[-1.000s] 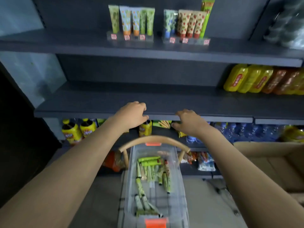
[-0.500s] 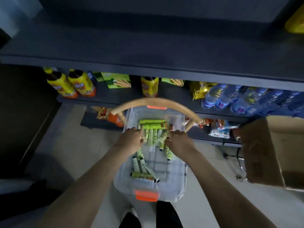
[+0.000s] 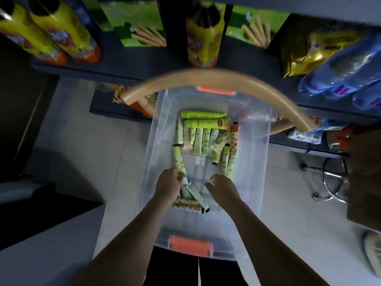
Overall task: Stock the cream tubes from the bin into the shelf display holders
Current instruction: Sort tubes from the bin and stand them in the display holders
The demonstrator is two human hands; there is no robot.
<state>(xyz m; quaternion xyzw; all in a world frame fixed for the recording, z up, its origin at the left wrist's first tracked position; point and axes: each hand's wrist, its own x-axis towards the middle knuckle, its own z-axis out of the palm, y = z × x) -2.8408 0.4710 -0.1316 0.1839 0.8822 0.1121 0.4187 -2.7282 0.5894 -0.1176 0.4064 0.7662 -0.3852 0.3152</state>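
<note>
Nearest me: bin (image 3: 257,162), clear plastic, long axis running away from me, orange near latch (image 3: 190,245) at my edge. Both forearms go in over the near rim, so its walls box me in L and R. Pale tile floor (image 3: 82,151) lies open to the L of the bin. R side is tighter: chrome stool base (image 3: 334,178), then a cardboard box (image 3: 365,182) at frame edge.

Left hand (image 3: 168,186) is low in the near-left of the bin, fingers curled against the lower end of a patterned tube (image 3: 178,159) lying along the L wall. Can't tell if it's clamped or just touching, frame's soft there. Right hand (image 3: 223,189) is just beside it, not touching it, fingers loose and apart, holding nothing.

Cream tubes (image 3: 204,139): all in the bin. Small near cluster by the L hand, incl a white tube w/ black cap (image 3: 196,196) and an orange-capped tube (image 3: 186,204) lying crosswise. Main pile at the far end: mostly pale green, printed, lengthwise side by side, w/ two bright green tubes (image 3: 203,115) crosswise behind them.

Past that the far latch (image 3: 216,90), then a tan wooden arc (image 3: 206,76) spanning over the bin's far end. Behind it: dark shelf (image 3: 115,73) w/ yellow bottles (image 3: 66,34), green boxes (image 3: 136,23), gold bag (image 3: 305,50), water bottles (image 3: 340,75).
</note>
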